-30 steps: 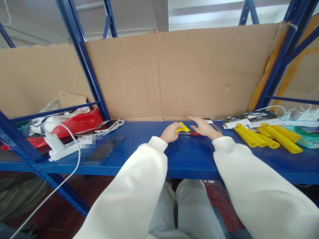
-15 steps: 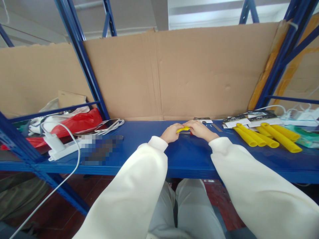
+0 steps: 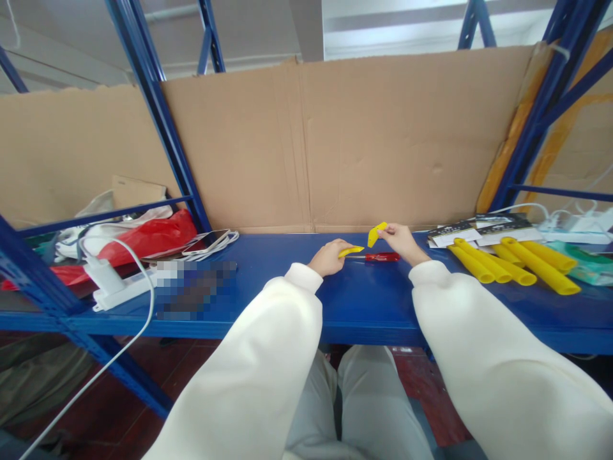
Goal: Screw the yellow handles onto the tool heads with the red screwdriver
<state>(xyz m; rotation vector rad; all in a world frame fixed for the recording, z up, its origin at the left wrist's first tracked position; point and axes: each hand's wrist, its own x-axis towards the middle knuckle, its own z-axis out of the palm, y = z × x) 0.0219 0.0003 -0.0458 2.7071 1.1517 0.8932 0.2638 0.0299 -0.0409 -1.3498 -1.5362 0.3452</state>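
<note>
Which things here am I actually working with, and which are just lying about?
Apparently in use:
yellow piece in your left hand
second yellow piece in your right hand
red-handled tool near your right hand

Probably just lying about:
red material
white power strip
possibly the yellow tubes

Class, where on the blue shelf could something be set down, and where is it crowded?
The blue shelf is bare between the white cable and left hand, and between the sleeves, nearside of the red-handled tool. Yellow tubes and packs crowd the right; a power strip crowds the left.
</note>
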